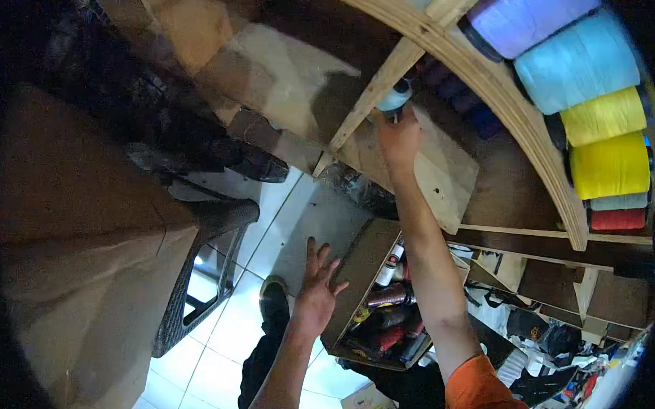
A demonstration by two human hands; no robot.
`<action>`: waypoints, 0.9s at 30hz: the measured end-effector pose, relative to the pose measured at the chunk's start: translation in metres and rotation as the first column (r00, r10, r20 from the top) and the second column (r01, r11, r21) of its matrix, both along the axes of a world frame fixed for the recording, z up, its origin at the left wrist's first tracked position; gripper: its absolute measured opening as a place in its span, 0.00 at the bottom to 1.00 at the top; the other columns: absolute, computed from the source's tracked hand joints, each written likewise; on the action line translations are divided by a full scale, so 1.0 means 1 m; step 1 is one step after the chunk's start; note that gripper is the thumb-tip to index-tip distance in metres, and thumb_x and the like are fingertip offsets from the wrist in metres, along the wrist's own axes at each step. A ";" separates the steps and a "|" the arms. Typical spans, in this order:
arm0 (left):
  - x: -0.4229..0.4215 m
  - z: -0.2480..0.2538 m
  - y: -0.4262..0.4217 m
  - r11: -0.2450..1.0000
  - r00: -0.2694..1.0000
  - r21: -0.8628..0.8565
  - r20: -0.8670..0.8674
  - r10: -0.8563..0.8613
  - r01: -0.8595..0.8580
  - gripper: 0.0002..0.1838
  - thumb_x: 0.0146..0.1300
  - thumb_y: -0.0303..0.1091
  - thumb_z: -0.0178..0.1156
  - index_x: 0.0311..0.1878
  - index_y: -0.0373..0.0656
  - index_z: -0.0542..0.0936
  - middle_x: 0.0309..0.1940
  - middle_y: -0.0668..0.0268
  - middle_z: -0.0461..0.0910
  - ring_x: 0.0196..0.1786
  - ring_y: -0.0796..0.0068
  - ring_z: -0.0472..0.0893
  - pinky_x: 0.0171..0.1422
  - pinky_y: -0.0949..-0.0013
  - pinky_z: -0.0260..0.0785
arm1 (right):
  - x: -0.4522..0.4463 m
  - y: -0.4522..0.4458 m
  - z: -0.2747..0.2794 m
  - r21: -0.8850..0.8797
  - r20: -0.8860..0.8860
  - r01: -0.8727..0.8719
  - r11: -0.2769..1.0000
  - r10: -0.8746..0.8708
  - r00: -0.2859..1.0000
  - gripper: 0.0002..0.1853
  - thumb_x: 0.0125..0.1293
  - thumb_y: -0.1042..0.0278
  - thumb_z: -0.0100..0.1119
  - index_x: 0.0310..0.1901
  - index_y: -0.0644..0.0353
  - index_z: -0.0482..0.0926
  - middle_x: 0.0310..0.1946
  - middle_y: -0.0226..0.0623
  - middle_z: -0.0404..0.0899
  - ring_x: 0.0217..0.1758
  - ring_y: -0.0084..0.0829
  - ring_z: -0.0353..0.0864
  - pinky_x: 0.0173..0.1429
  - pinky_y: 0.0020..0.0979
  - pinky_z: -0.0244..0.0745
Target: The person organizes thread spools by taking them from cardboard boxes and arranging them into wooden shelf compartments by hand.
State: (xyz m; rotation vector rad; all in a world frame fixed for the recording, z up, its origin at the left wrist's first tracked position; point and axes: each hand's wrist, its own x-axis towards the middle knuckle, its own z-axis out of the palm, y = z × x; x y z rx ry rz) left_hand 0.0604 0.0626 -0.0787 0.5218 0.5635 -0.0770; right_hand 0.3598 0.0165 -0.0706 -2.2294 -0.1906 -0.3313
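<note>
My right hand (400, 138) reaches up into a wooden shelf compartment, beside a diagonal wooden strut (378, 84). Its fingers are closed at the lower end of a pale blue thread spool (395, 99), partly hidden by the strut and the hand. Lower down, my left hand (317, 294) hangs in the air over the tiled floor, fingers spread and holding nothing. A cardboard box (361, 278) with cans and bottles, among them a white spray can (389, 266), stands just right of it.
Large thread cones, including a light blue cone (578, 62) and a yellow cone (610, 167), line the shelf behind a curved wooden edge (518, 103). A black chair (219, 215) and a big brown carton (88, 254) stand at left. Cluttered goods (553, 342) lie lower right.
</note>
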 end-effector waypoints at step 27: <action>-0.150 0.275 0.005 0.675 0.911 0.612 -0.277 -0.307 0.413 0.15 0.63 0.29 0.61 0.53 0.38 0.78 0.28 0.63 0.83 0.30 0.80 0.81 0.38 0.73 0.72 | -0.366 -0.233 0.131 0.085 -0.925 -0.708 0.701 0.319 0.205 0.12 0.58 0.61 0.60 0.39 0.58 0.83 0.40 0.40 0.84 0.43 0.40 0.82 0.48 0.37 0.74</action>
